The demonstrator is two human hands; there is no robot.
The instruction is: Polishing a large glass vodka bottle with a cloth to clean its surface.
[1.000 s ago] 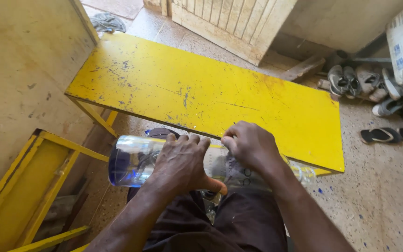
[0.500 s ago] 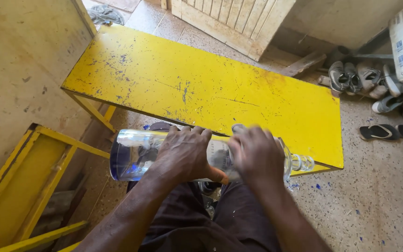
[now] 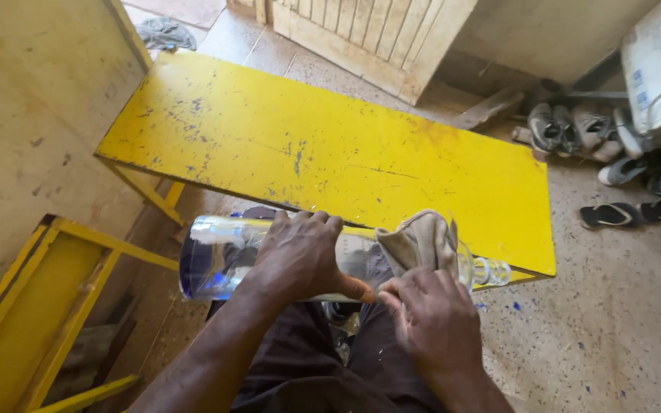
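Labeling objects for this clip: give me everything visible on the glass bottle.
The glass bottle is clear, large and cylindrical, with a blue tint at its thick base and a narrow neck. It lies on its side over the person's lap, base left, neck right, in front of the yellow table. The left hand grips its middle from above; the right hand presses a beige cloth against its shoulder.

The left hand (image 3: 300,256) lies palm down, fingers curled over and away, thumb pointing right, its forearm running down to the near left. The right hand (image 3: 434,321) sits nearer and to the right, knuckles up, fingers pinched together, forearm leaving at the near edge. Both hands are closed in a grip.
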